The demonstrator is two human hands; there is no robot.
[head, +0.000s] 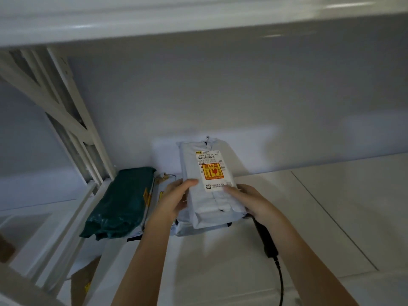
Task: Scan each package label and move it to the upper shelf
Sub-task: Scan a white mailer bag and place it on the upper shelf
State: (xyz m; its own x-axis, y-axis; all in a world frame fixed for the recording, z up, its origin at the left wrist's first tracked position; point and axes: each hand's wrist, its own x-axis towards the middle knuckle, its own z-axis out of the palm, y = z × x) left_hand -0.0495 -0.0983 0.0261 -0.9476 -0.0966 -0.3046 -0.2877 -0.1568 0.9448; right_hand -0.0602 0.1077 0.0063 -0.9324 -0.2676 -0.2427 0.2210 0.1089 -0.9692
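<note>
A pale grey package (194,164) with a white label and an orange fragile sticker is tilted up above the white shelf (309,206), its label facing me. My left hand (174,197) grips its left edge, thumb on the front. My right hand (245,199) holds its lower right side, thumb on the label's bottom. A black scanner handle (266,239) with a cable hangs below my right wrist; how it is held is hidden. Another pale package (187,230) lies beneath. The upper shelf (198,21) runs across the top.
A dark green package (123,199) lies at the left on the shelf, with another pale package (162,184) between it and my left hand. A white shelf post with braces (72,120) stands at the left. Brown cardboard (84,281) shows lower left.
</note>
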